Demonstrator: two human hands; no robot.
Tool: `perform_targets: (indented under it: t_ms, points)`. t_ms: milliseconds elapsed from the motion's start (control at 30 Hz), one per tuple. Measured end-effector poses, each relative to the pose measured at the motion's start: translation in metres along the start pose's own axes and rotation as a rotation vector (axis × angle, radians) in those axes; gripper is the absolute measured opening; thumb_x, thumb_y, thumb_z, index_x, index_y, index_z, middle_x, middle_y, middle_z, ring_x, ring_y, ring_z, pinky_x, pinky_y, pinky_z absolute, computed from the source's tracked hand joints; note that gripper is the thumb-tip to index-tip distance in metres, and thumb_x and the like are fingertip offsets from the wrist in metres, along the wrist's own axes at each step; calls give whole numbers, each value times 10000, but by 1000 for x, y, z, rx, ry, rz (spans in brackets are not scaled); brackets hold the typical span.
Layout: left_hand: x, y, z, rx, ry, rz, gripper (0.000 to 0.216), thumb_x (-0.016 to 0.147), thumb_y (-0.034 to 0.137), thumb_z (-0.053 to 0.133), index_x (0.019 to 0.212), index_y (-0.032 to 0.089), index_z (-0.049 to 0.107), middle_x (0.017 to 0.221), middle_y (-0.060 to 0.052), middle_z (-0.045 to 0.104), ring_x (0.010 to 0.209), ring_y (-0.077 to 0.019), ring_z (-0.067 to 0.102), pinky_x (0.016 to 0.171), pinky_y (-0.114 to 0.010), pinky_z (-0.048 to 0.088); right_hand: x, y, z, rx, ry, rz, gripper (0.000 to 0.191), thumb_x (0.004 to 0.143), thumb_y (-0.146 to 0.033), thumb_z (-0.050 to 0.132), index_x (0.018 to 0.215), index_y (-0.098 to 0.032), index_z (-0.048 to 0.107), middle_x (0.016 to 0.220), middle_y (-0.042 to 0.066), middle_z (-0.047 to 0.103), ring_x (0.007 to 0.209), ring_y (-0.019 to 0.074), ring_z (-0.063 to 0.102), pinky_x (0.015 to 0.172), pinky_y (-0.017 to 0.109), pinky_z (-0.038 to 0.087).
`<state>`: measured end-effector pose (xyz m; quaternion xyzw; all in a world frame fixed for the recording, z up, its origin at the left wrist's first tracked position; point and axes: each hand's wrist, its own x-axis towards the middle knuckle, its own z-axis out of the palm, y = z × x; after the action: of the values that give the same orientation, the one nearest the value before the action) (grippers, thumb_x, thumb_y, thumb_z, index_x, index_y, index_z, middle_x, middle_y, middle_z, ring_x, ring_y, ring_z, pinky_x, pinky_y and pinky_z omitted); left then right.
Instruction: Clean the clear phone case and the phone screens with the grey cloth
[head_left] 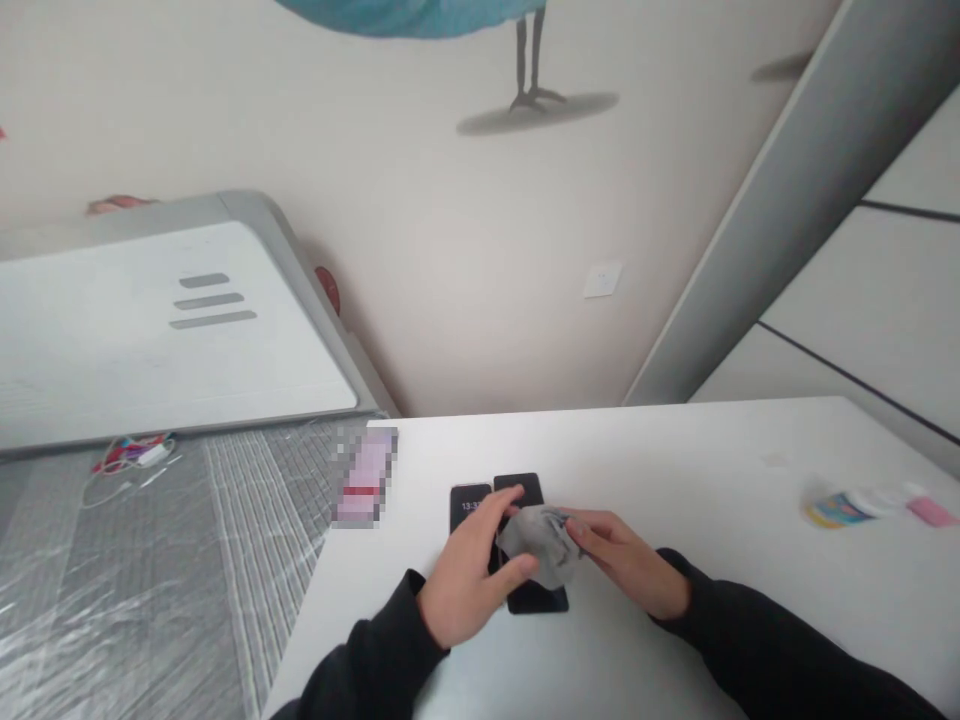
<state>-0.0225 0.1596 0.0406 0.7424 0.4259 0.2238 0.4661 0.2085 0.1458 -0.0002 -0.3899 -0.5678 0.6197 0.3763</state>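
While your left hand (476,572) lies over the dark phone (537,598) at lower centre of the frame, thumb against the cloth, you cannot tell whether its grip clamps anything. Your right hand (628,562) has its grip pinched on the crumpled grey cloth (541,545), directly over the glass. The phone lies flat on the white tabletop (675,470) between both hands, long axis running up the frame, screen black. A lit second phone (469,505) lies just beside it on the left.
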Motion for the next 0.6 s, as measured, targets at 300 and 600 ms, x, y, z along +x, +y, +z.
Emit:
perform_targets:
  t_ms: [300, 600]
  points:
    - [-7, 28, 11, -242, -220, -65, 658, 765, 839, 613, 761, 187, 523, 643, 44, 503, 544, -90, 420, 513, -210, 328, -51, -21, -7, 173, 202, 42, 541, 688, -629, 863, 955, -185, 708, 810, 19, 701, 713, 162, 616, 685, 306, 494]
    - [-12, 45, 26, 13, -83, 74, 387, 916, 516, 598, 1106, 199, 715, 929, -55, 707, 872, -225, 633, 810, -354, 520, -81, -19, 1, 184, 418, 28, 628, 690, -766, 767, 635, -203, 497, 582, -36, 558, 508, 100, 452, 503, 256, 326]
